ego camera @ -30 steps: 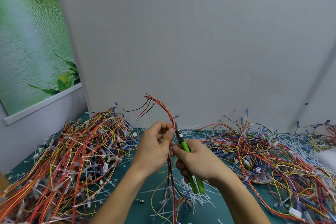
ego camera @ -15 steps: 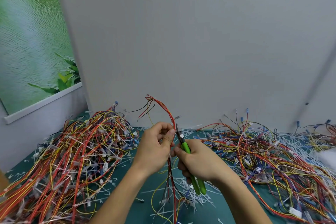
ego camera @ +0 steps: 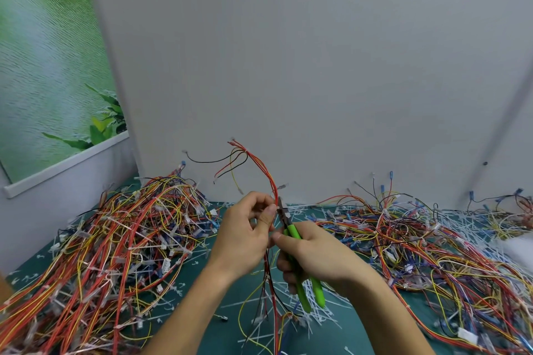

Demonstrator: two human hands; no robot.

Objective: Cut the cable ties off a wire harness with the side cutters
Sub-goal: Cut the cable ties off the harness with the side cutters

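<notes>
In the head view, the left hand (ego camera: 245,236) is pinching the red-and-orange wire harness (ego camera: 273,190) between thumb and fingers, holding it upright over the desk (ego camera: 225,340). The right hand (ego camera: 314,256) is closing its grip round the green handles of the side cutters (ego camera: 292,231), whose tips are lying against the harness just beside the left thumb. The tie itself is too small to make out. This looks like lining up a snip. The next move calls for the blades to catch only the tie, not the insulation.
</notes>
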